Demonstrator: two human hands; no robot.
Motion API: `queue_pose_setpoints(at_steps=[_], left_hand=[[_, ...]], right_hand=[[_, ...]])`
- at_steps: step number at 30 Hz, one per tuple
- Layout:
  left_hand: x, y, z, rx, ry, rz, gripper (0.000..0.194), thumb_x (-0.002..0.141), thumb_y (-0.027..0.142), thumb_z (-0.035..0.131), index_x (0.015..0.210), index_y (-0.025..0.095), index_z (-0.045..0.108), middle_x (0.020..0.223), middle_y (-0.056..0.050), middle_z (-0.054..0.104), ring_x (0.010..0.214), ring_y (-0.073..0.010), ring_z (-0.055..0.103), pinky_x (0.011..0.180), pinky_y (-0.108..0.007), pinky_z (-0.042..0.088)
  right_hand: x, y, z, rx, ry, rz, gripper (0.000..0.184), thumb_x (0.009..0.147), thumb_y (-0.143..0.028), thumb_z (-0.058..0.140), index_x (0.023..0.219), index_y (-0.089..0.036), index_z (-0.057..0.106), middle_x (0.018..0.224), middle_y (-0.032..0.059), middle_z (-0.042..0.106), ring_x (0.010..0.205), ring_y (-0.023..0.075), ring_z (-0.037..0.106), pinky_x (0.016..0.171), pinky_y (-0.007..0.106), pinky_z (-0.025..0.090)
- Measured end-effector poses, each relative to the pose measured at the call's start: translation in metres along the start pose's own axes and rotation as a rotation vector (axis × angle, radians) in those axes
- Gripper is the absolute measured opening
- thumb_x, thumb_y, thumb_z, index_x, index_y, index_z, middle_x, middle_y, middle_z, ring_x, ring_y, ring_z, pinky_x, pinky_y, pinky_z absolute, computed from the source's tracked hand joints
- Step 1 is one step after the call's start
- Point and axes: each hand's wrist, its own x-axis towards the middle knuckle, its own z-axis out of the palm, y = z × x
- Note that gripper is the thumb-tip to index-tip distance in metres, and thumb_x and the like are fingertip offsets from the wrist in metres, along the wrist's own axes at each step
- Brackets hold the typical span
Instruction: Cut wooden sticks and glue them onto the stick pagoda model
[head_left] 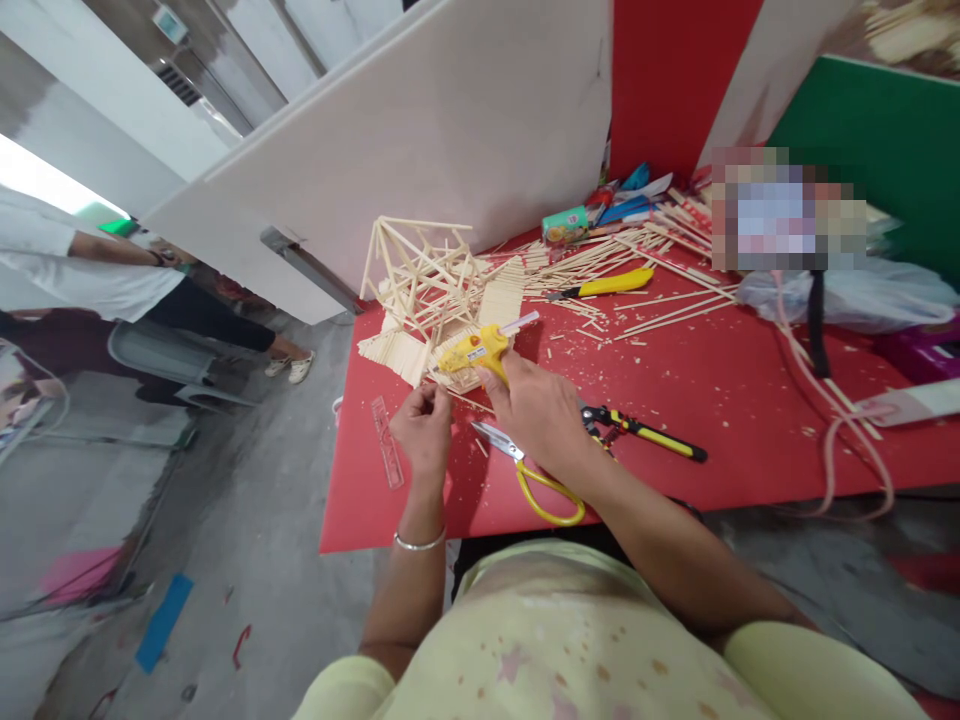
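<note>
My right hand (pixel 536 412) is closed round the handle of a yellow glue gun (pixel 480 350), whose nozzle points left toward a model built of thin wooden sticks (pixel 424 285) on the red table (pixel 675 400). A white glue stick pokes out of the gun's back. My left hand (pixel 424 428) is pinched shut just below the gun's nozzle, apparently on a thin wooden stick (pixel 437 387). A silver bangle sits on my left wrist.
Yellow-handled scissors (pixel 529 470) lie under my right wrist, and yellow-and-black pliers (pixel 645 432) lie to their right. A clear ruler (pixel 386 442) rests at the table's left edge. Loose sticks (pixel 645 270), a yellow cutter (pixel 611 284) and cables crowd the far side. A seated person (pixel 150 290) is at left.
</note>
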Motion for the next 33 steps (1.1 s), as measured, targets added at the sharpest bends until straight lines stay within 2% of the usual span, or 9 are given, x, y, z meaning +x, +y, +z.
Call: queue_pose_setpoints(at_steps=[15, 20, 27, 33], left_hand=[[-0.002, 0.007, -0.002, 0.018, -0.007, -0.027, 0.02, 0.081, 0.03, 0.06, 0.07, 0.015, 0.07, 0.055, 0.003, 0.058, 0.049, -0.0102, 0.053, 0.051, -0.021, 0.041], [-0.002, 0.003, -0.002, 0.014, -0.014, -0.022, 0.021, 0.081, 0.033, 0.061, 0.073, 0.015, 0.071, 0.056, 0.003, 0.058, 0.049, -0.0104, 0.053, 0.051, -0.021, 0.042], [-0.001, -0.003, -0.003, 0.013, -0.021, 0.016, 0.023, 0.083, 0.035, 0.061, 0.072, 0.016, 0.069, 0.056, 0.003, 0.057, 0.051, -0.0105, 0.053, 0.053, -0.021, 0.042], [-0.003, 0.003, -0.004, 0.035, -0.026, 0.009, 0.024, 0.083, 0.034, 0.061, 0.067, 0.017, 0.066, 0.053, 0.003, 0.055, 0.05, -0.0106, 0.051, 0.053, -0.022, 0.041]], right_hand=[[-0.007, 0.001, -0.001, 0.011, -0.007, 0.01, 0.05, 0.103, -0.051, 0.024, 0.125, -0.018, 0.056, 0.104, 0.0109, 0.074, 0.089, 0.0232, 0.07, 0.073, 0.03, 0.042], [-0.008, 0.004, 0.001, 0.008, 0.009, 0.008, 0.05, 0.103, -0.051, 0.024, 0.127, -0.019, 0.055, 0.107, 0.0102, 0.073, 0.091, 0.0229, 0.07, 0.074, 0.031, 0.043], [-0.009, 0.005, 0.003, 0.012, 0.028, -0.006, 0.049, 0.103, -0.051, 0.025, 0.125, -0.019, 0.055, 0.104, 0.0092, 0.074, 0.087, 0.0228, 0.07, 0.071, 0.031, 0.041], [-0.012, 0.006, 0.003, 0.008, 0.025, -0.001, 0.05, 0.103, -0.052, 0.023, 0.125, -0.02, 0.054, 0.1, 0.0091, 0.074, 0.084, 0.0228, 0.07, 0.069, 0.03, 0.04]])
